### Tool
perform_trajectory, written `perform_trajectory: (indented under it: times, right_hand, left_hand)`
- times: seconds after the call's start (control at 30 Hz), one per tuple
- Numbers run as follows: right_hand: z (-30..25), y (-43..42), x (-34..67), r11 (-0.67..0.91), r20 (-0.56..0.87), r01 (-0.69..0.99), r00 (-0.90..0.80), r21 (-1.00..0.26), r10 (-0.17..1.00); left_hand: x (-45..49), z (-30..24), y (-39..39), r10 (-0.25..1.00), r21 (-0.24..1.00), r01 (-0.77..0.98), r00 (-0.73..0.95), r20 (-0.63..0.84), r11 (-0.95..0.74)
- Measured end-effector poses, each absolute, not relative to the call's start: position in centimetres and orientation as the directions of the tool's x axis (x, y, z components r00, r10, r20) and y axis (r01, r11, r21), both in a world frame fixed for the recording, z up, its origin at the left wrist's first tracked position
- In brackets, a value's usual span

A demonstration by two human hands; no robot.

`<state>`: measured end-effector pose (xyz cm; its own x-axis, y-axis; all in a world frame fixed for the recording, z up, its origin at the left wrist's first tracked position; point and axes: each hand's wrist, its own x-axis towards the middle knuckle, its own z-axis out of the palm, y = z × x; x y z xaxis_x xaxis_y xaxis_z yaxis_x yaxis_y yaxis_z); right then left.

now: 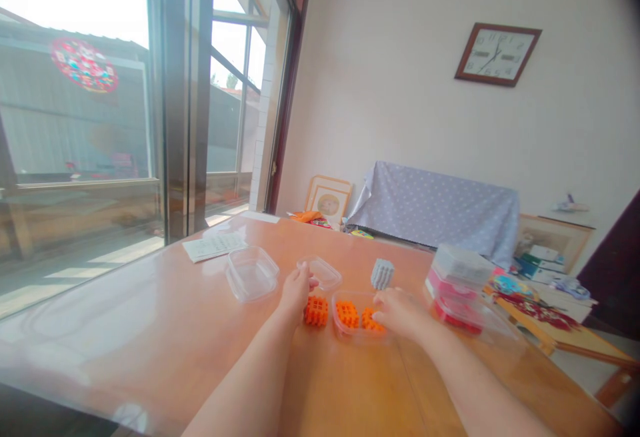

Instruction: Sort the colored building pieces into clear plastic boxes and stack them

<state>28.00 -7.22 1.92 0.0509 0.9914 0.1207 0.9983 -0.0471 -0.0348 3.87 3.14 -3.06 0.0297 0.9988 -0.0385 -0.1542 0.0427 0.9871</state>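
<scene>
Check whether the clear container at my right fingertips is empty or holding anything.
Not empty: orange pieces show inside the clear container, at your right hand.

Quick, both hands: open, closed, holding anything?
Left hand: fingers curled near the orange block; cannot tell whether it holds anything.
Right hand: fingers at the right-hand orange piece in the clear container; grip cannot be told.

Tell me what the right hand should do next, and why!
Maybe the right hand should gently pinch the nearer orange block in the clear tub, because it is right beside that block, though I can't tell whether they already touch.
</scene>
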Motion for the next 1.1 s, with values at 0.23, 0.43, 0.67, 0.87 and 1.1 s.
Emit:
perform_trajectory:
  times: [0.23, 0.43, 0.67, 0.87, 1.1]
  right_hand:
    - [2.7, -8.3, 28.1, 0.065, -0.078, 0.944, -0.095, -0.323, 0.992]
    - [2.6, -9.2, 26.5, 0.109, -0.061, 0.957, -0.129, -0.268, 0.99]
    - [1.8, -9.2, 25.1, 0.171, 0.004, 0.917, -0.182, -0.359, 0.983]
    - [2.5, -7.9, 27.5, 0.02, 0.085, 0.942, 0.009, -0.335, 0.996]
    - [3.0, -6.9, 29.3, -0.128, 0.034, 0.989, 0.131, -0.078, 0.991]
  left_hand:
    - [3.9, -2.8, 2.9, 0.999, 0.988, -0.149, 0.031, -0.034, 0.038]
    - [3.9, -2.9, 2.8, 0.999, 0.99, -0.139, 0.034, -0.034, 0.039]
    - [3.9, -3.2, 3.1, 0.999, 0.991, -0.13, 0.037, -0.016, 0.021]
    - [3.9, -3.0, 2.9, 0.999, 0.992, -0.124, 0.041, -0.033, 0.038]
    - [3.9, -2.9, 2.9, 0.998, 0.991, -0.123, 0.051, -0.036, 0.043]
